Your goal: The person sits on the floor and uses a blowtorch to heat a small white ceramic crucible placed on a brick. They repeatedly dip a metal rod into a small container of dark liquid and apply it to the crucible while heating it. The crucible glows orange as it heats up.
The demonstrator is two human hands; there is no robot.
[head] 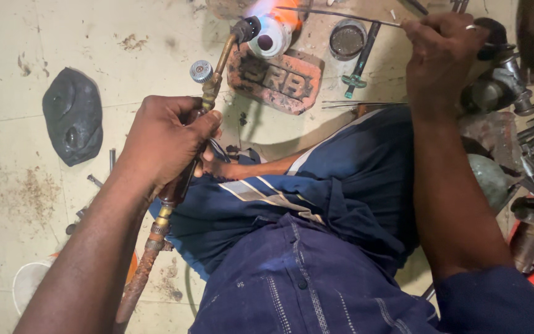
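Floor (7,74): pale, stained, strewn with scraps; the person sits on it in dark blue clothes, knees between the two arms.

Left of the left hand, well apart: a black rubbery lump (72,124). Below the left forearm, near the frame edge, a white tub (29,281).

Brick (275,79): reddish, with raised moulding, lying flat ahead of the left hand and between the two hands. A white cylindrical piece (268,38) rests at its far edge, open end facing the camera.

Torch (211,93): brass, long axis running from lower left up to upper right. Hose end trails down along the left forearm; valve knob just above the knuckles; the bent neck ends in a dark nozzle touching or just beside the white piece. Orange-blue flame (273,9) plays over the top of that piece.

Left hand (165,139): wrapped tight round the torch handle, fingers curled closed, thumb up near the valve.

Right hand (443,40): fingertips pinched on a thin rod (341,15). The rod lies nearly level, pointing left from the hand toward the flame, its tip at the heated spot. The torch nozzle sits nearer the white piece than the right hand does.

Small round tin (347,38) between the white piece and the right hand, below the rod. More thin rods (353,104) lie under that hand, beside the brick. Grey metal parts (502,86) crowd to its right.
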